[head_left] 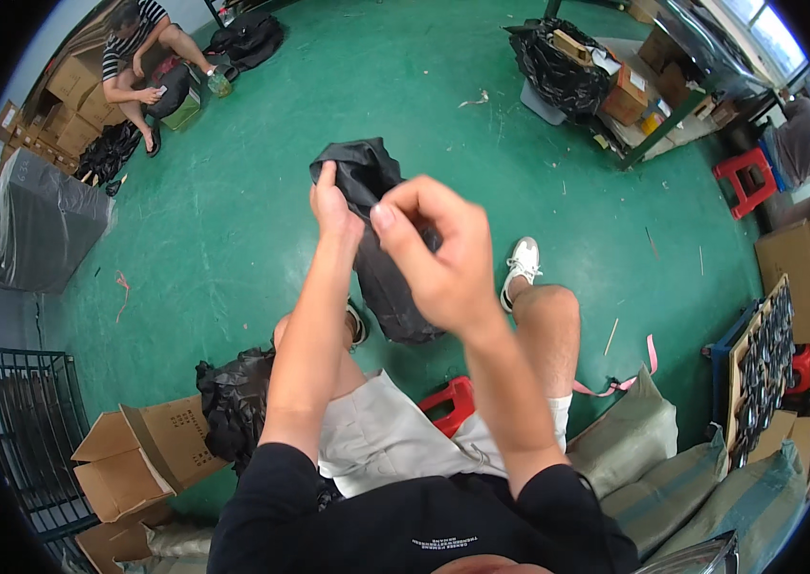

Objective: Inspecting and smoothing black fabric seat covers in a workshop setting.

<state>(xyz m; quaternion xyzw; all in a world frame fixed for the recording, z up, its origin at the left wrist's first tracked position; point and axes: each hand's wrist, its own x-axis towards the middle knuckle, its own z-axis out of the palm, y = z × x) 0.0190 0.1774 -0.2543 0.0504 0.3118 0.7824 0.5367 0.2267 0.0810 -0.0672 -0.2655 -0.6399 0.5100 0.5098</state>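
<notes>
A long black cloth piece (395, 287), sleeve-like in shape, hangs in front of me above the floor between my feet. My left hand (333, 206) is closed on its bunched upper end, with the thumb lying along the fabric. My right hand (443, 253) is raised nearer to me, in front of the cloth's right side and hiding part of it. Its thumb and forefinger are pinched together and the other fingers are curled. Whatever the pinch holds, if anything, is too small to make out.
A red stool (451, 404) shows between my legs. Left stand an open cardboard box (128, 459) and a black plastic bag (233, 402); right, several woven sacks (625, 430) and a rack of black pieces (764, 368). Far left, another person (137, 57) sits bent over.
</notes>
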